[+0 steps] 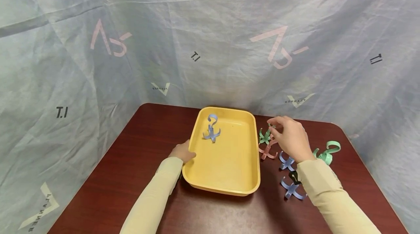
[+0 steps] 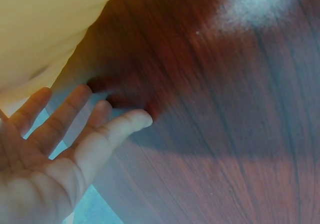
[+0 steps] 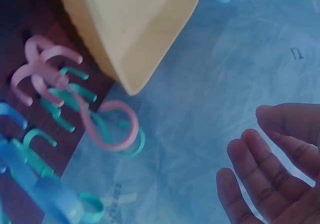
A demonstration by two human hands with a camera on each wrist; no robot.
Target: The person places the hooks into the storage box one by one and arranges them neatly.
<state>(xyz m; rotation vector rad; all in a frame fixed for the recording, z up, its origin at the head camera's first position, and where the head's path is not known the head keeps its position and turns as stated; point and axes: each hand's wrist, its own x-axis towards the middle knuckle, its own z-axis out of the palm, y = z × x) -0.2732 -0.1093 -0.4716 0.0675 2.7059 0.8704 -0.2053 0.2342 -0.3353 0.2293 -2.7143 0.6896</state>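
Observation:
A yellow tray [image 1: 223, 188] lies on the dark red-brown table, with one blue pronged hook hanger [image 1: 211, 133] inside near its far left. At the tray's left wall is my left hand [image 1: 181, 152], its thumb near the rim; in the left wrist view its fingers are extended and spread. My right hand [image 1: 291, 137] hovers right of the tray over a green hook hanger [image 1: 265, 137] and a pink hook hanger [image 1: 268, 151]. The right wrist view shows its fingers [image 3: 245, 154] loosely bent with nothing between them, apart from the pink hanger [image 3: 47, 72].
Close to my right forearm lie two blue hook hangers, one farther [image 1: 287, 162] and one nearer [image 1: 291, 190]. Another green hanger [image 1: 326, 156] sits farther right, partly behind the sleeve. A grey printed sheet [image 1: 210, 44] hangs behind the table [image 1: 147, 135].

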